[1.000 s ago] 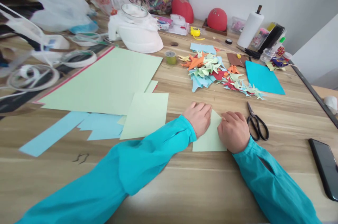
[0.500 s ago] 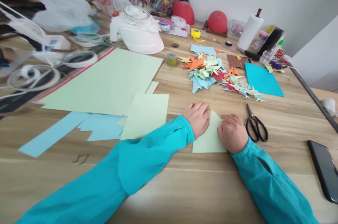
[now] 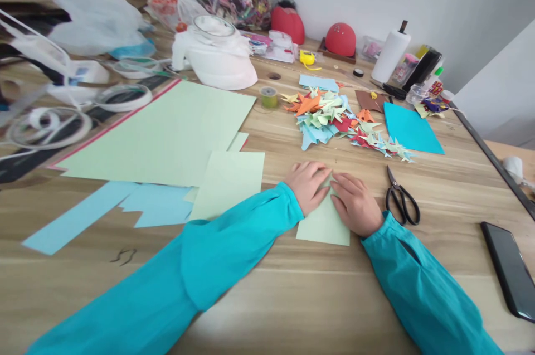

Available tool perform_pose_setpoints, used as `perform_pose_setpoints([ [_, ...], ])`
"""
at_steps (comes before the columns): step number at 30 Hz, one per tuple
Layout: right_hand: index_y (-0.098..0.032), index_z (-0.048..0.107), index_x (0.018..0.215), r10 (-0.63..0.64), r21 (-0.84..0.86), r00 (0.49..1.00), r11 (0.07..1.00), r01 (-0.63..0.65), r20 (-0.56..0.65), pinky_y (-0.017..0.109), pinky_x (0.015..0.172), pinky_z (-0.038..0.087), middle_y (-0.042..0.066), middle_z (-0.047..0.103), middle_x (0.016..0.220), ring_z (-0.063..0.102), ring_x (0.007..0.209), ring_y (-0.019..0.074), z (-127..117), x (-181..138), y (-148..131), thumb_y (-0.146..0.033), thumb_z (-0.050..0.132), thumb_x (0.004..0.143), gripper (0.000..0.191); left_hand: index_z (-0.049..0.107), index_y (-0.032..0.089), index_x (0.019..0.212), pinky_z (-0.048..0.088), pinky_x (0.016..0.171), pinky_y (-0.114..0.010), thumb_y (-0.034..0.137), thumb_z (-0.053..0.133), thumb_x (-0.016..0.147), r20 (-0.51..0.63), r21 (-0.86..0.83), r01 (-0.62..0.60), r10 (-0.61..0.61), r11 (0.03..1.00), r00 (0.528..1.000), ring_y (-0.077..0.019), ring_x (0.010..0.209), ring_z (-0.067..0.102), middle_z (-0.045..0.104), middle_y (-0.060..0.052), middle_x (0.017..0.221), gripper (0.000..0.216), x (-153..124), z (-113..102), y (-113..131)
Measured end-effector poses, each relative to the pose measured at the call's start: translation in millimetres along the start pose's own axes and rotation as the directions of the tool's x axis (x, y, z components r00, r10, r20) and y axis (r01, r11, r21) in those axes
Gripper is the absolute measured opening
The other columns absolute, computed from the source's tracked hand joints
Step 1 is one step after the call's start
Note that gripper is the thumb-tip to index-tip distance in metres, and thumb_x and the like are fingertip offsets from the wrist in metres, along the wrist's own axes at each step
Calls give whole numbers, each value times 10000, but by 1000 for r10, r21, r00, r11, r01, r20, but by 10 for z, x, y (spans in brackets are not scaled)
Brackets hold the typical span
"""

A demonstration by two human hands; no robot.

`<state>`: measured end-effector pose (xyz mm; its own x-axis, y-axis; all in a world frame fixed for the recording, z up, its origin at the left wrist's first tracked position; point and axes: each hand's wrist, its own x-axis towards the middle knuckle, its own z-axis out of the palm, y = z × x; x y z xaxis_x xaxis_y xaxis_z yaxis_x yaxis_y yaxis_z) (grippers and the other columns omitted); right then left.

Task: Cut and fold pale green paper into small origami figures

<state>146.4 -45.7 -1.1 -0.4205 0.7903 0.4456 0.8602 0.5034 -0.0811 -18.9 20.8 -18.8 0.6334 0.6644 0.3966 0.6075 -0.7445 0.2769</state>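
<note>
A small pale green paper (image 3: 322, 225) lies on the wooden table (image 3: 292, 288) in front of me. My left hand (image 3: 307, 185) rests flat on its upper left part, fingers stretched out. My right hand (image 3: 355, 203) lies flat on its right side, fingers extended toward the left hand. Both hands press the sheet down and their fingertips almost meet at the paper's top. Both arms wear teal sleeves.
Black scissors (image 3: 401, 202) lie just right of my right hand. A pile of folded coloured paper shapes (image 3: 338, 118) sits behind, a teal sheet (image 3: 409, 129) beside it. Large green sheets (image 3: 167, 132) and blue strips (image 3: 83, 215) lie left. A phone (image 3: 507, 266) is at right.
My right hand has uncurled and slid left across the paper toward the left hand. The camera view shifted slightly.
</note>
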Motion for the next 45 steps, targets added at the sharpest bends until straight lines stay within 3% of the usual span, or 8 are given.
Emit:
perform_pose_setpoints([
  [4, -117, 610, 1061, -27, 14, 999, 1000, 26, 41, 380, 924, 426, 114, 621, 1130, 522, 1081, 224, 36, -5, 5, -170, 451, 856, 265, 589, 128, 1077, 418, 848, -415, 355, 484, 786, -156, -71, 200, -208, 977, 965, -253, 993, 524, 562, -116, 1063, 383, -7, 29, -99],
  [7, -116, 609, 1059, -6, 19, 998, 1000, 5, 55, 388, 940, 413, 118, 612, 1141, 510, 1097, 227, 32, -10, 10, -179, 444, 861, 266, 644, 150, 936, 442, 840, -407, 360, 507, 781, -227, -131, 213, -238, 968, 944, -233, 931, 557, 599, -90, 980, 295, -20, 39, -141],
  [16, -126, 588, 1080, 49, 27, 992, 998, -52, 116, 425, 980, 350, 122, 564, 1206, 447, 1163, 249, 11, -3, -8, -198, 452, 853, 274, 632, 137, 973, 493, 788, -344, 267, 496, 819, -274, -317, -54, -36, 947, 961, -187, 876, 593, 655, -90, 928, 243, -35, -86, -9],
  [24, -136, 596, 1076, 81, 49, 989, 995, -88, 125, 429, 986, 329, 104, 575, 1200, 449, 1159, 241, 24, -10, 6, -196, 438, 871, 266, 659, 142, 823, 484, 736, -345, 198, 500, 796, -238, -100, -337, 306, 936, 922, -193, 831, 551, 644, -90, 865, 171, -66, -31, 26],
  [35, -213, 647, 1029, 136, 193, 990, 971, -139, 27, 388, 953, 384, 43, 639, 1125, 509, 1113, 198, 98, -29, 111, -139, 444, 866, 270, 650, 145, 772, 489, 705, -326, 178, 484, 814, -223, -77, -384, 360, 920, 906, -179, 789, 536, 648, -77, 785, 174, -73, 50, -26],
  [40, -171, 582, 1145, 171, 116, 984, 978, -176, 51, 397, 949, 394, 86, 590, 1191, 474, 1142, 223, 74, -19, 95, -168, 442, 856, 322, 660, 163, 762, 499, 732, -363, 205, 455, 830, -189, -32, -358, 346, 933, 919, -196, 859, 562, 654, -83, 783, 219, -78, 65, -22],
  [45, -166, 539, 1203, 157, 8, 981, 987, -159, 115, 397, 962, 372, 92, 537, 1253, 435, 1174, 234, 58, -3, 61, -176, 380, 883, 358, 658, 156, 724, 520, 719, -350, 199, 439, 838, -219, 16, -387, 381, 922, 898, -192, 845, 586, 661, -73, 758, 251, -82, 93, -15],
])
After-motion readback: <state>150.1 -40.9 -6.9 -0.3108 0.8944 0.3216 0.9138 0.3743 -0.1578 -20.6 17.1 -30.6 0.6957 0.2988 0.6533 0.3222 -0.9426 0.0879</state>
